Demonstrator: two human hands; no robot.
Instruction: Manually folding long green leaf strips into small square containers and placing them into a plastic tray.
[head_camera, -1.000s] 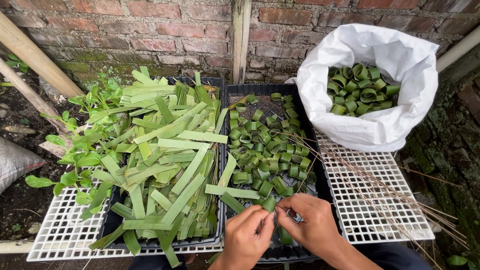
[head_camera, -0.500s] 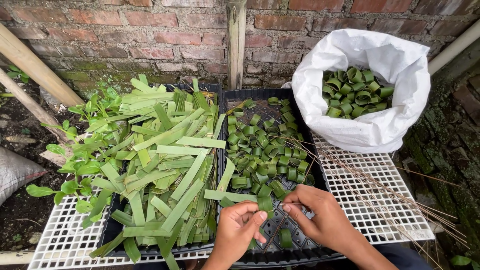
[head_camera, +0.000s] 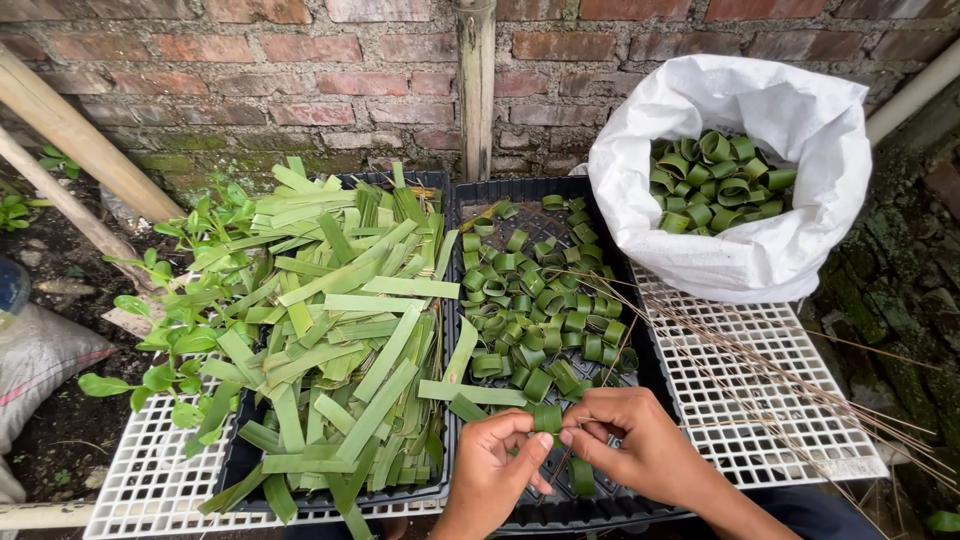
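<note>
Both hands have risen slightly since the earlier frame. Left hand (head_camera: 490, 465) and right hand (head_camera: 630, 440) fingers pinch a rolled green leaf ring (head_camera: 547, 417) above the black tray (head_camera: 640, 345).

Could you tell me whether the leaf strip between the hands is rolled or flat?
Rolled: the leaf strip forms a small green loop, pinched between the left hand and right hand.

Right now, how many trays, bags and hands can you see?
Black trays: 2, one with flat leaf strips, one with rolled leaf rings
White grid trays: 2
White bag: 1
Hands: 2, left, right
Total: 7
</note>
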